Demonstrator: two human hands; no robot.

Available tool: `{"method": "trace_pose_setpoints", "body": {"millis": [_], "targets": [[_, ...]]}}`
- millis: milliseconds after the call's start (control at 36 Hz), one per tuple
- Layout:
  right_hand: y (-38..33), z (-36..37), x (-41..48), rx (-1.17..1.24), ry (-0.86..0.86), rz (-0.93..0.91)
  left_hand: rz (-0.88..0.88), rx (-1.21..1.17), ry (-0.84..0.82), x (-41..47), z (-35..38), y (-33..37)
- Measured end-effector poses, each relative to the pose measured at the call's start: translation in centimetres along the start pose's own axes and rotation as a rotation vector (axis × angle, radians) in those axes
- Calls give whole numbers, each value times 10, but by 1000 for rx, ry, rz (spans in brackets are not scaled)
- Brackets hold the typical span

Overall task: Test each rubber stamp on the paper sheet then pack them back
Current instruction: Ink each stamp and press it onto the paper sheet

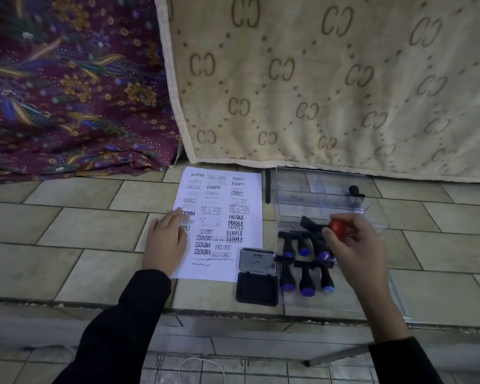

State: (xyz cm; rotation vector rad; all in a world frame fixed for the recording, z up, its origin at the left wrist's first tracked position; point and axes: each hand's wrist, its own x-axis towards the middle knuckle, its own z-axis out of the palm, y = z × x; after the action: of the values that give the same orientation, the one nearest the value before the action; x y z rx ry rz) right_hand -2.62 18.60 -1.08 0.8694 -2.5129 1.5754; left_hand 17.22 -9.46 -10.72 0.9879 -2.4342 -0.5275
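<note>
Pinching the red stamp (pixel 338 228) in my right hand (pixel 358 246), left hand (pixel 165 242) flat on the well-inked paper sheet (pixel 222 200); stamps (pixel 305 268) lie unpacked.

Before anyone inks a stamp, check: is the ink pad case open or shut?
Open: the ink pad lid stands raised behind its exposed dark pad.

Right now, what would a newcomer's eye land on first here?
Probably the white paper in the middle of the tiled surface, crowded with black stamp prints, with the left hand flat on its left edge. Next, the red-topped stamp gripped in the right hand, above a cluster of black stamps beside an open ink pad.
</note>
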Motion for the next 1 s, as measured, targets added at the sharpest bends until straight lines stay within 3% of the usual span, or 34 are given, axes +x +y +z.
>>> {"method": "trace_pose_setpoints", "body": {"millis": [278,667,1000], "targets": [[51,-25,-49,-246,112,-206,-9,-13,1,-1,0,2],[73,-10,-71,-430,95,-50,-29,-25,-7,-2,1,1],[74,3,-58,-318,170,62,5,-5,0,0,3,-2]]}}
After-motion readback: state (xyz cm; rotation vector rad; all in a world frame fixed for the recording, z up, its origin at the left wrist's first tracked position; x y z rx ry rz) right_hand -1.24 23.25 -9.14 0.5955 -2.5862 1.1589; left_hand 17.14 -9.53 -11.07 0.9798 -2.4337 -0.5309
